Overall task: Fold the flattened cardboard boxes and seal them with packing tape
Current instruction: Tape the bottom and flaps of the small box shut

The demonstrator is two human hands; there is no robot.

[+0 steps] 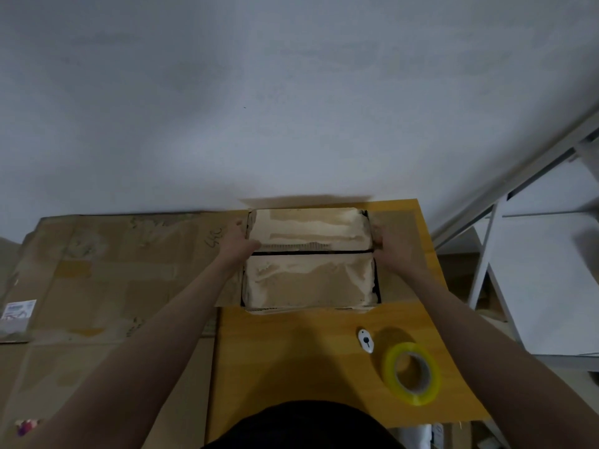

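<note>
A brown cardboard box (309,280) stands on the far half of the wooden table (291,358). Its two top flaps lie folded down, with a dark seam between them. The flap surfaces are torn and pale. My left hand (238,243) presses against the box's left side at the far flap. On the opposite side, my right hand (387,246) grips the box's right edge at the same flap. A roll of yellowish clear packing tape (411,372) lies on the table near the right front. A small white cutter (366,341) lies just left of the roll.
Large flattened cardboard sheets (107,280) lie on a surface to the left of the table. A white metal shelf frame (531,254) stands at the right. A plain grey wall is behind the table.
</note>
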